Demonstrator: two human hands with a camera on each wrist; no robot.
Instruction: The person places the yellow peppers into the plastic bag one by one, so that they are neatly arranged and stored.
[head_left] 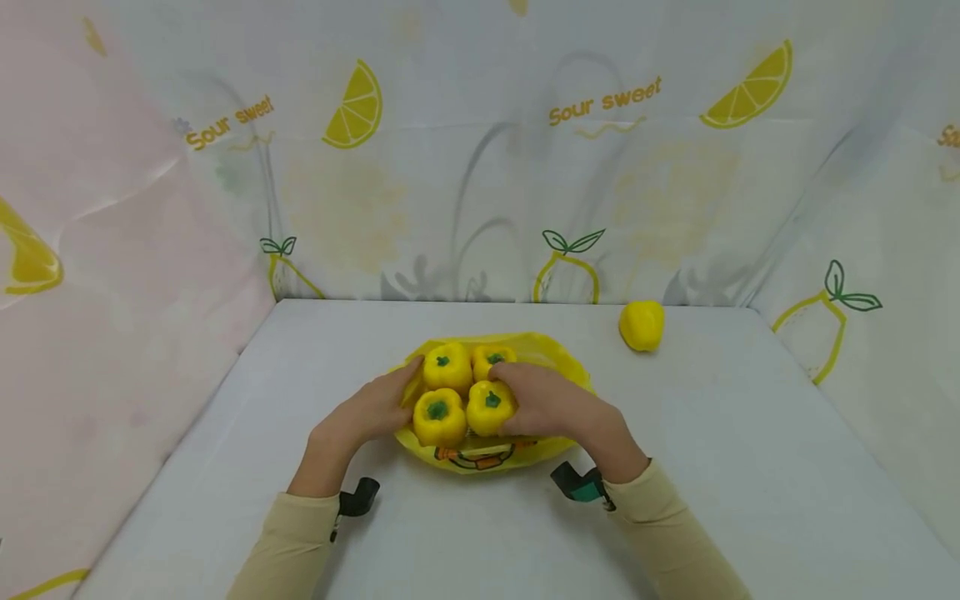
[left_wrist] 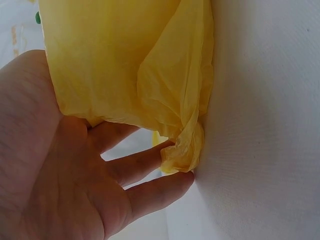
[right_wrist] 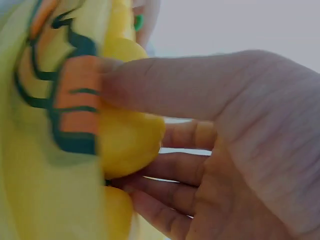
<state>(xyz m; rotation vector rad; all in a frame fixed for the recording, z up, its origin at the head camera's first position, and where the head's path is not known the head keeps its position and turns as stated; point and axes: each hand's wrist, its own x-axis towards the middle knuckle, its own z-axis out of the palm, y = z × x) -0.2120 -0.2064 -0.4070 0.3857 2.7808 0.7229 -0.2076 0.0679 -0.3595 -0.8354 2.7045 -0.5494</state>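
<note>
Several yellow bell peppers with green stems sit bunched together on a yellow plastic bag (head_left: 551, 354), which has an orange and dark print on its near side. My left hand (head_left: 378, 402) lies along the bag's left side, beside the front left pepper (head_left: 439, 419). In the left wrist view its fingers are spread and nearly straight, touching the crumpled plastic (left_wrist: 182, 150). At the right, my right hand (head_left: 543, 400) holds the front right pepper (head_left: 487, 410), its thumb on the near side and its fingers round the far side. The back left pepper (head_left: 447, 371) and back right pepper (head_left: 491, 358) stand behind.
Another yellow pepper (head_left: 642, 326) lies apart at the table's far right, near the back edge. The white table (head_left: 450, 533) is bounded by hanging cloth printed with lemons (head_left: 480, 167) at the back and sides.
</note>
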